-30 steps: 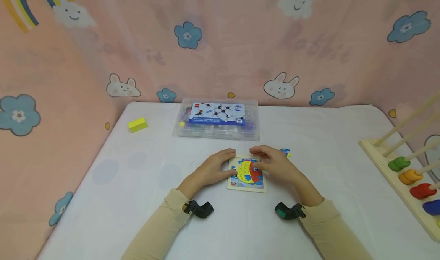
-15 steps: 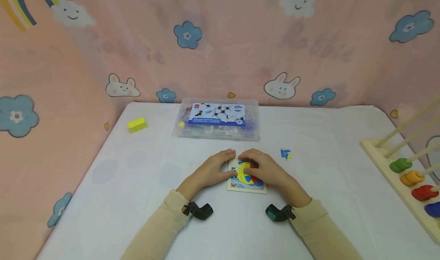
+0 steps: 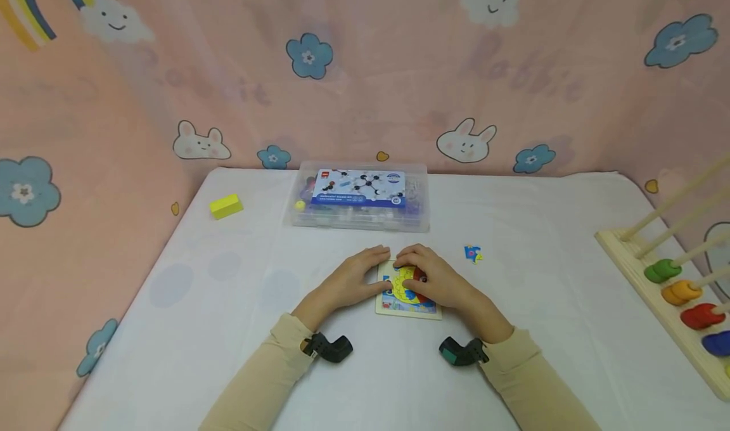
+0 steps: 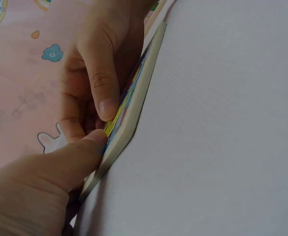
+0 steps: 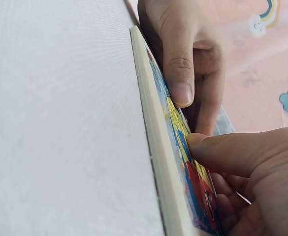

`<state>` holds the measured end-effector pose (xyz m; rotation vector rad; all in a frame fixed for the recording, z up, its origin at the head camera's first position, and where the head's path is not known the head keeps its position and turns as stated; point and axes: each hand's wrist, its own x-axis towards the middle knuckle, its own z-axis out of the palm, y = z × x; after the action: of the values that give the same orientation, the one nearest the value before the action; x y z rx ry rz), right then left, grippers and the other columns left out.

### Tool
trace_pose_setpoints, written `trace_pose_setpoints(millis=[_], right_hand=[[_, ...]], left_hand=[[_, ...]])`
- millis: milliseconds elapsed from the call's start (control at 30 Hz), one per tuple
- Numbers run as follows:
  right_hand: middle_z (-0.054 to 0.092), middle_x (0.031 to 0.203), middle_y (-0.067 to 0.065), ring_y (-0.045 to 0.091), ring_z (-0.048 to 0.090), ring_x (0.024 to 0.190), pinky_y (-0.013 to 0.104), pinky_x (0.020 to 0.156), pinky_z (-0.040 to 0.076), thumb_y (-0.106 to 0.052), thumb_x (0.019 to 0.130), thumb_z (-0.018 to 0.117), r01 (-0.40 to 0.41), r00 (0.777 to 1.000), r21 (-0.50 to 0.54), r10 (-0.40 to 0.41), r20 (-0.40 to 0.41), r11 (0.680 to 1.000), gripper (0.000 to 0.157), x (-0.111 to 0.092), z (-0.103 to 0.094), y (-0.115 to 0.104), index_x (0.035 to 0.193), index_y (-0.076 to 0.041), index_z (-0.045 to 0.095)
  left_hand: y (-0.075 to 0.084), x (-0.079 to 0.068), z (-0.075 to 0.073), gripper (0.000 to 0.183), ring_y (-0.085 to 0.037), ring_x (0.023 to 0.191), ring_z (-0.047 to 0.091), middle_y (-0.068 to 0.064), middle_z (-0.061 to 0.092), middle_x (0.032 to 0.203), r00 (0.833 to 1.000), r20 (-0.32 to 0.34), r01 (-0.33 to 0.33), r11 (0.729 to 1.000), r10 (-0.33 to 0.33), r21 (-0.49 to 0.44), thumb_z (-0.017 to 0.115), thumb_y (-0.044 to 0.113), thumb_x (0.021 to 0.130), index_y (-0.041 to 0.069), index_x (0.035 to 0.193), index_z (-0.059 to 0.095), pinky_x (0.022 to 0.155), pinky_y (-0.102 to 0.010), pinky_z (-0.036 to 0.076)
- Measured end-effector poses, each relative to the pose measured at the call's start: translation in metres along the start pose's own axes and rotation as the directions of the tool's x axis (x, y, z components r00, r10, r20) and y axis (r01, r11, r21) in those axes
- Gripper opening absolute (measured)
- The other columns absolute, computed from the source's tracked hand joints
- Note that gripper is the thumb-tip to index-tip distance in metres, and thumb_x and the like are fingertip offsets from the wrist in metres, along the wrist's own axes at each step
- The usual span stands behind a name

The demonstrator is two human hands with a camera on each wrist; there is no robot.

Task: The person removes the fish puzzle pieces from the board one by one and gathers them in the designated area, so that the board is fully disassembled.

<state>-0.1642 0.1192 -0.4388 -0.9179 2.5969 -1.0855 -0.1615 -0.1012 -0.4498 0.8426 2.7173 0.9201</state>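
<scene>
A small square fish jigsaw puzzle (image 3: pixel 408 306) in a pale wooden tray lies on the table, showing a yellow body and red head. My left hand (image 3: pixel 355 277) holds its left side, thumb on the picture near the edge and fingers reaching to the far corner. My right hand (image 3: pixel 439 280) lies over the right part, its thumb on the yellow body and its fingers bent toward the far edge. In the right wrist view, the right thumb (image 5: pixel 222 150) touches the picture; the other fingertips are partly hidden. One loose blue-and-yellow puzzle piece (image 3: pixel 473 253) lies beyond the right hand.
A clear plastic molecular model kit box (image 3: pixel 359 218) stands at the back. A yellow block (image 3: pixel 226 206) sits at the back left. Along the right edge is a wooden bead stacker (image 3: pixel 656 304) with upright pegs. A pink printed cloth (image 3: pixel 365 89) hangs behind.
My right hand has shifted left, further over the puzzle, uncovering the loose piece. It has held nearly still over the last half second. My left hand has stayed in place.
</scene>
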Motion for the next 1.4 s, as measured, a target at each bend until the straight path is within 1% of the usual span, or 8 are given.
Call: trace_pose_setpoints(millis=[233, 367, 467, 600, 800, 933, 1167, 1400], right_hand=[[0.05, 0.128, 0.012, 0.033, 0.044, 0.122, 0.054, 0.105, 0.039, -0.008, 0.086, 0.066, -0.006, 1.0, 0.002, 0.006, -0.027, 1.0, 0.028, 0.0, 0.001, 0.001, 0.114, -0.008, 0.063], [0.053, 0.123, 0.011, 0.03, 0.045, 0.116, 0.05, 0.1, 0.043, -0.008, 0.086, 0.067, -0.035, 0.999, -0.01, 0.034, -0.039, 0.999, 0.028, 0.0, 0.002, -0.004, 0.113, -0.009, 0.063], [0.055, 0.123, 0.011, 0.027, 0.046, 0.112, 0.046, 0.098, 0.045, -0.011, 0.086, 0.068, -0.075, 0.997, -0.036, 0.074, -0.037, 0.997, 0.036, -0.001, 0.003, -0.007, 0.121, -0.008, 0.059], [0.055, 0.126, 0.012, 0.027, 0.049, 0.114, 0.047, 0.101, 0.045, -0.012, 0.086, 0.068, -0.117, 0.993, -0.049, 0.115, -0.039, 0.992, 0.046, -0.003, 0.002, -0.009, 0.129, -0.004, 0.051], [0.055, 0.123, 0.012, 0.028, 0.053, 0.114, 0.047, 0.103, 0.045, -0.004, 0.087, 0.064, -0.133, 0.99, -0.045, 0.131, -0.05, 0.99, 0.035, -0.005, -0.002, -0.009, 0.122, -0.005, 0.059], [0.056, 0.119, 0.01, 0.026, 0.054, 0.111, 0.047, 0.102, 0.046, -0.004, 0.087, 0.065, -0.142, 0.989, -0.055, 0.14, -0.047, 0.988, 0.036, -0.006, -0.005, -0.008, 0.123, -0.007, 0.061], [0.058, 0.119, 0.011, 0.025, 0.055, 0.109, 0.046, 0.099, 0.048, -0.005, 0.087, 0.065, -0.145, 0.988, -0.038, 0.142, -0.068, 0.989, 0.042, -0.006, -0.006, -0.008, 0.129, -0.005, 0.058], [0.06, 0.119, 0.01, 0.026, 0.057, 0.111, 0.046, 0.1, 0.048, -0.006, 0.087, 0.065, -0.132, 0.988, -0.029, 0.129, -0.085, 0.991, 0.033, -0.006, -0.005, -0.005, 0.119, -0.005, 0.061]], left_hand=[[0.001, 0.001, -0.001, 0.065, -0.021, 0.14, 0.033, -0.005, 0.041, 0.148, 1.0, 0.002, 0.001, 1.0, -0.001, -0.007, 0.066, 0.038, 0.088, 0.007, 0.141, 0.045, 0.116, -0.039, 0.03], [0.0, 0.0, -0.001, 0.065, -0.021, 0.14, 0.034, -0.005, 0.042, 0.148, 1.0, -0.001, -0.003, 1.0, 0.003, -0.007, 0.066, 0.038, 0.088, 0.007, 0.141, 0.046, 0.116, -0.039, 0.03], [-0.001, 0.0, 0.0, 0.065, -0.021, 0.14, 0.034, -0.005, 0.042, 0.148, 1.0, 0.002, 0.002, 1.0, -0.002, -0.006, 0.066, 0.039, 0.088, 0.007, 0.141, 0.046, 0.116, -0.039, 0.03], [-0.001, -0.001, 0.001, 0.065, -0.02, 0.14, 0.034, -0.005, 0.042, 0.148, 1.0, 0.003, 0.007, 1.0, -0.007, -0.015, 0.067, 0.038, 0.088, 0.007, 0.141, 0.046, 0.116, -0.038, 0.029], [0.0, -0.002, 0.0, 0.064, -0.02, 0.14, 0.033, -0.004, 0.042, 0.148, 1.0, -0.005, 0.01, 0.999, -0.01, -0.037, 0.068, 0.036, 0.087, 0.007, 0.14, 0.046, 0.117, -0.038, 0.028], [0.001, -0.001, 0.0, 0.064, -0.02, 0.14, 0.033, -0.004, 0.042, 0.148, 1.0, -0.004, 0.005, 1.0, -0.005, -0.026, 0.067, 0.037, 0.087, 0.007, 0.14, 0.047, 0.116, -0.038, 0.029], [0.001, 0.0, 0.0, 0.064, -0.021, 0.14, 0.034, -0.005, 0.042, 0.148, 1.0, -0.004, -0.011, 1.0, 0.011, -0.011, 0.067, 0.037, 0.087, 0.007, 0.14, 0.047, 0.116, -0.039, 0.029], [0.001, 0.0, -0.001, 0.064, -0.02, 0.14, 0.033, -0.005, 0.043, 0.148, 1.0, -0.003, -0.005, 1.0, 0.005, -0.013, 0.068, 0.036, 0.087, 0.006, 0.14, 0.047, 0.117, -0.038, 0.028]])
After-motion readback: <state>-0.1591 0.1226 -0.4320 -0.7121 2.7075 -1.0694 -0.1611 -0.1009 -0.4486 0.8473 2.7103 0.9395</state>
